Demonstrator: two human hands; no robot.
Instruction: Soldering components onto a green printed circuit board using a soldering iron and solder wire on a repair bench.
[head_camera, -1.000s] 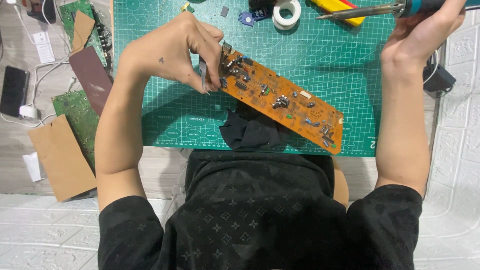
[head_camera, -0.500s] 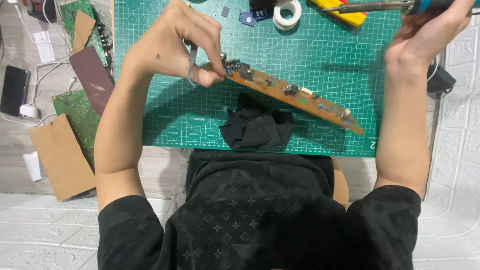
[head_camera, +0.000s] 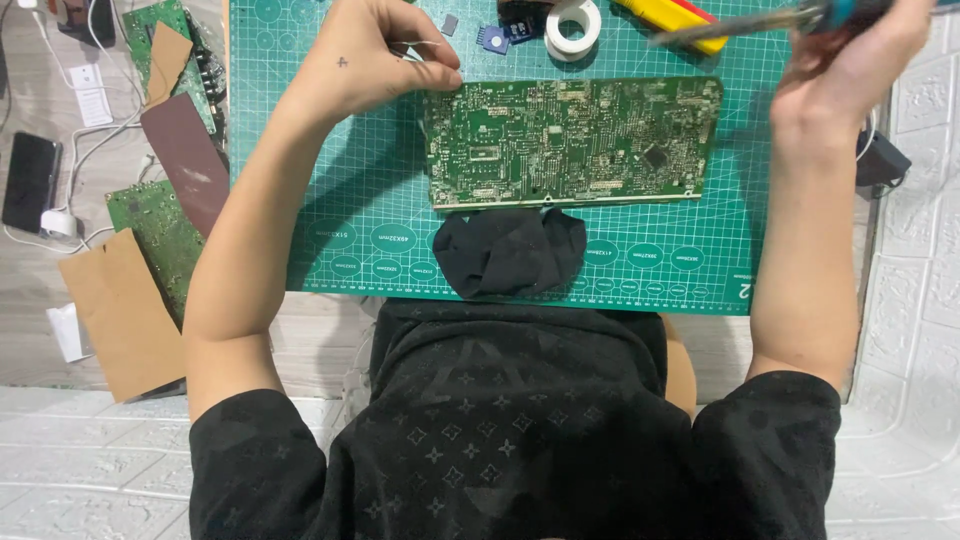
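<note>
The green circuit board (head_camera: 570, 140) lies flat, solder side up, on the cutting mat (head_camera: 330, 215) near the bench's far edge. The left hand (head_camera: 375, 55) pinches its top-left corner. The right hand (head_camera: 850, 60) is wrapped around a soldering iron (head_camera: 745, 25), hovering; soldering looks not yet begun.

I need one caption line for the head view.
Left hand touches a green circuit board on a cutting mat; right hand holds a soldering iron.
</note>
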